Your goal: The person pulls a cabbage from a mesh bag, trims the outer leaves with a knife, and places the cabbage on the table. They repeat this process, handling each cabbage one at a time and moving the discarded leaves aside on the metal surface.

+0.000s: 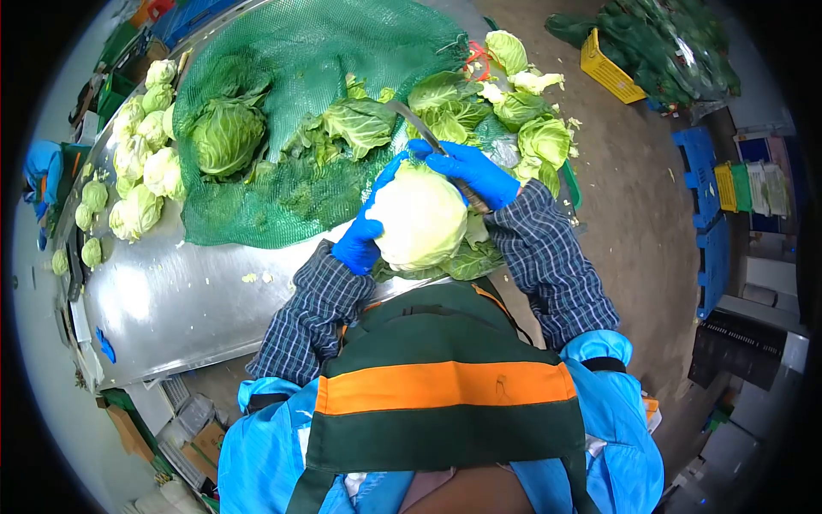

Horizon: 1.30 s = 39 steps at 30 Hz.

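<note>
A pale, trimmed cabbage [419, 221] is held in front of my apron, over the near edge of the metal table. My left hand [363, 233], in a blue glove, grips the cabbage's left side. In my blue-gloved right hand [476, 171] is a knife [417, 123] with a slim curved blade pointing up and left; its handle shows below the palm. The fingertips of this hand rest near the top of the cabbage. Loose green outer leaves [469, 260] lie beneath the cabbage.
A green mesh sack [282, 210] spreads over the metal table [180, 300], with a whole leafy cabbage [227, 135] inside or under it. Several pale cabbages [137, 214] are heaped at left. Cut leaves [543, 141] pile up at right. A yellow crate [610, 70] stands on the floor.
</note>
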Available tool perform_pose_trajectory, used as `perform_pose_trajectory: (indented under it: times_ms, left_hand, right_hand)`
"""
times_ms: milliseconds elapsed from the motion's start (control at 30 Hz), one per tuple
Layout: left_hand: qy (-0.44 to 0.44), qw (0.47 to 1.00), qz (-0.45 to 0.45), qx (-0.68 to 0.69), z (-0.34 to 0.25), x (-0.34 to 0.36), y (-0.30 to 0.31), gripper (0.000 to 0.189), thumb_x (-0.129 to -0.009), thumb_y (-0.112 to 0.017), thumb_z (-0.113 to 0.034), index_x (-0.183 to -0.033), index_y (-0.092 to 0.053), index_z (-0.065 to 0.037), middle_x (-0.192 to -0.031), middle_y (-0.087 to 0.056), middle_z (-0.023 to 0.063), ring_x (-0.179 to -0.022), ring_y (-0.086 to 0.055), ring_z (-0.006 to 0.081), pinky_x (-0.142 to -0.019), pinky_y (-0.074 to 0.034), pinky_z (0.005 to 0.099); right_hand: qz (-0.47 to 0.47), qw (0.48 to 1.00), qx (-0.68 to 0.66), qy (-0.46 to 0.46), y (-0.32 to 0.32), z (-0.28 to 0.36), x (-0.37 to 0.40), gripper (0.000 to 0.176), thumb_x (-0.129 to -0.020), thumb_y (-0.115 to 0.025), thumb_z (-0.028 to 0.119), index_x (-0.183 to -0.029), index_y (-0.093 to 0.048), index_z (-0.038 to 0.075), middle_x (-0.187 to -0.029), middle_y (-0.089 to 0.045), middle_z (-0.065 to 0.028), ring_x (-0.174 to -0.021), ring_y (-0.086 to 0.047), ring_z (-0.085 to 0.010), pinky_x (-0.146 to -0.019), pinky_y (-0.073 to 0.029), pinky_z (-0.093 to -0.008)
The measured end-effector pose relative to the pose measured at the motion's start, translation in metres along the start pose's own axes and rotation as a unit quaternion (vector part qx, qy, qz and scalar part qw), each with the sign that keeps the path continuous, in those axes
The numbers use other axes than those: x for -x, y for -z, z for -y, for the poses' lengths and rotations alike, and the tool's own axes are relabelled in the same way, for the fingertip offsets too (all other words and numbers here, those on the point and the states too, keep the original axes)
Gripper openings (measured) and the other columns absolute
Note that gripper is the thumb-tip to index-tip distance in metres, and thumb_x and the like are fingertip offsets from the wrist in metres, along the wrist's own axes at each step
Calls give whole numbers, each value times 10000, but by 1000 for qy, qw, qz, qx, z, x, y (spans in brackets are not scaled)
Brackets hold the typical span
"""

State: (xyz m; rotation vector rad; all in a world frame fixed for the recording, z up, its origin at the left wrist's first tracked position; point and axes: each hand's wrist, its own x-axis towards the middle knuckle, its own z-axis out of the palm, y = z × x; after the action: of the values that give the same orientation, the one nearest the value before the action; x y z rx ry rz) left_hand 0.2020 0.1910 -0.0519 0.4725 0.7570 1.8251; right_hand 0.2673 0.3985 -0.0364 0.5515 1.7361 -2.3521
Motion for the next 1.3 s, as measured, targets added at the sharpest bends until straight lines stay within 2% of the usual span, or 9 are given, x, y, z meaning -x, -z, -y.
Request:
perform_pose_trajectory:
  times_ms: [133,233,333,367,500,933,1067,1167,1300]
  left_hand:
    - [28,977,-94,190,11,3,0,857,-763,-563,-599,-1424,-278,-133,-1421,-347,173,-1295,-357,367,-1033,-315,574]
    - [55,933,51,353,6,-4,-7,800,-846,-314,-697,-1425,-273,-148,-1456,-297,146,-1312,-323,371,-1034,-284,604]
    - [45,919,134,367,-3,-12,-17,788,-870,-306,-670,-1434,-239,-124,-1462,-283,150,-1301,-342,365,-1033,-295,595]
    - [48,966,-43,251,-2,-23,-13,815,-867,-352,-659,-1431,-225,-86,-1454,-289,163,-1290,-360,361,-1038,-303,581]
    - [46,930,-23,364,-5,-16,-5,780,-877,-416,-608,-1409,-265,-58,-1418,-334,190,-1275,-380,362,-1042,-314,562]
    - [90,925,43,367,-2,5,-12,778,-860,-383,-656,-1418,-272,-125,-1431,-330,153,-1260,-393,386,-972,-351,631]
    - [203,968,-30,144,-6,16,13,758,-860,-423,-630,-1411,-292,-127,-1395,-389,150,-1257,-413,350,-954,-383,613]
    - [189,913,27,361,20,27,12,766,-849,-483,-596,-1413,-292,-114,-1399,-387,146,-1270,-400,335,-1001,-355,574]
    - [83,946,-75,304,38,69,43,699,-876,-562,-428,-1419,-264,-103,-1412,-371,145,-1258,-408,335,-1027,-352,518]
  right_hand:
    - [1,993,-96,65,-27,15,18,511,-853,-618,325,-1244,-523,10,-873,-621,-10,-537,-504,-47,-470,-408,-190]
    - [11,978,-191,82,-27,17,43,484,-851,-625,349,-1187,-561,6,-811,-629,-25,-545,-528,-50,-470,-416,-183]
    - [-101,975,-189,57,-29,10,56,437,-840,-638,383,-1101,-593,35,-715,-597,-19,-508,-513,-62,-440,-408,-194]
    - [-103,975,-187,59,-28,9,57,437,-840,-638,383,-1101,-593,35,-715,-597,-19,-508,-513,-62,-440,-408,-194]
    - [-175,982,-75,21,-35,8,56,338,-860,-588,469,-893,-571,133,-628,-535,30,-466,-503,-66,-413,-423,-207]
    - [-137,977,-155,49,-45,-15,66,412,-871,-601,409,-1132,-554,93,-902,-630,-24,-650,-563,-99,-526,-435,-215]
    - [-233,936,-263,-18,-72,-11,69,380,-878,-545,502,-916,-598,128,-679,-593,13,-485,-503,-101,-405,-377,-240]
    - [-288,937,-177,-81,-62,-58,59,472,-867,-549,527,-550,-408,207,-355,-258,33,-273,-293,-129,-267,-212,-300]
    - [-172,960,-209,-71,-120,-31,61,297,-892,-556,419,-930,-559,125,-561,-509,16,-432,-447,-99,-379,-338,-243]
